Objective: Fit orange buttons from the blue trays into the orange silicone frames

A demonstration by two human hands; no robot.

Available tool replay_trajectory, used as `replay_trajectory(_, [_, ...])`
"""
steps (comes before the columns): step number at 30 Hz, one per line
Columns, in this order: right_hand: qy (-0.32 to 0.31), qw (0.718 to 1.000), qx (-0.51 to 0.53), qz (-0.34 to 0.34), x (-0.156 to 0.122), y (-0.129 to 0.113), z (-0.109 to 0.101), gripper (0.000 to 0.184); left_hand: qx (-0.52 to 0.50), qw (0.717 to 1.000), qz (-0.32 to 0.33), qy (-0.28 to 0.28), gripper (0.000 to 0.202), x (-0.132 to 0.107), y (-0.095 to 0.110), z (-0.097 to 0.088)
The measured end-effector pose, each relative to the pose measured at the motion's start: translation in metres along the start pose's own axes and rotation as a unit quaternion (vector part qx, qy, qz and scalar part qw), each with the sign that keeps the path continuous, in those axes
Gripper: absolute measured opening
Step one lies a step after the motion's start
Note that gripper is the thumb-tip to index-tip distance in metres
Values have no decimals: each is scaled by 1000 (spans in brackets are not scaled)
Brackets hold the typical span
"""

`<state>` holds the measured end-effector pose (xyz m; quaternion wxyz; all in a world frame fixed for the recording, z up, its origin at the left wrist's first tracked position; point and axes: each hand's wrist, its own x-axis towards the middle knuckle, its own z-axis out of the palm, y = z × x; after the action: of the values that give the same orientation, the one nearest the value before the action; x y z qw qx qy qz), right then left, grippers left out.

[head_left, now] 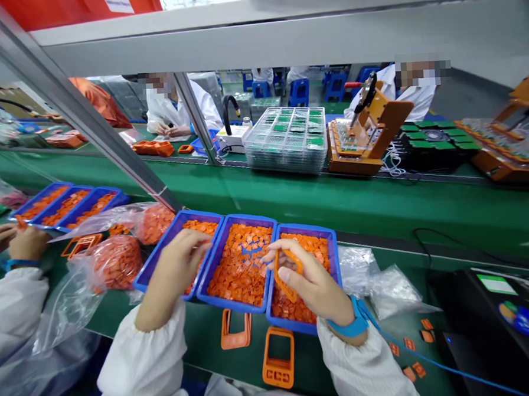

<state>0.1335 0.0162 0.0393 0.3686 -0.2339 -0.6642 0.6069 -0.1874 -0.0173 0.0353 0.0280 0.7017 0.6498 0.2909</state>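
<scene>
Two co-worker's hands [28,243]: at the left edge of the frame; whether they pinch anything is too unclear to tell.
Left-side blue trays [125,199]: three in a row, left of the frame, each holding orange pieces too many to count.
Bags of orange pieces [117,263]: two, left of centre, one above the other; overlapping frames [83,245] lie beside them, number unclear.
Left hand [178,266]: over the left one of the middle trays, fingers curled close together; I cannot tell whether the fingertips pinch a piece.
Middle blue trays [235,307]: three, side by side at the centre, all with orange pieces.
Bench frames [278,376]: two, lower centre, lying just below the trays.
Right hand [320,286]: right of centre, above the right tray, thumb and fingers closed around one orange frame.
Held orange frame [288,291]: one, tilted, in front of the right tray's contents.
Blue wristband [353,323]: one, on the right wrist.
Clear bags [397,290]: at least two, right of the trays.
Loose orange pieces [419,369]: six, lower right, beside one black device [480,334].
</scene>
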Motion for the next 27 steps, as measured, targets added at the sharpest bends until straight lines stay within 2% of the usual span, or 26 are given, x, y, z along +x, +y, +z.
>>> replay_trajectory(2, [48, 995, 77, -31, 1, 2, 6, 34, -116, 989, 89, -7, 16, 12, 38, 4])
replay_trajectory(4, [108, 982, 139, -63, 1, 4, 11, 33, -206, 967, 147, -30, 14, 22, 70, 10])
replay_trajectory(7, [188, 964, 165, -90, 2, 6, 16, 29, -303, 940, 152, -45, 14, 30, 98, 21])
replay_trajectory(10, [224, 955, 167, -95, 3, 8, 17, 26, -361, 926, 95, -61, 25, 33, 105, 32])
replay_trajectory(12, [233, 952, 173, -99, 4, 9, 18, 25, -365, 924, 85, -79, 26, 33, 106, 35])
replay_trajectory(17, [253, 946, 169, -108, 4, 12, 25, 18, -351, 920, 154, -86, 26, 33, 112, 36])
replay_trajectory(20, [254, 946, 166, -113, 3, 12, 27, 14, -356, 915, 178, -71, 27, 33, 116, 38])
replay_trajectory(24, [247, 950, 159, -103, 2, 9, 26, 12, -334, 922, 190, -40, 21, 32, 118, 46])
replay_trajectory(27, [249, 953, 144, -96, 2, 8, 26, 15, -307, 935, 175, -36, 20, 31, 117, 51])
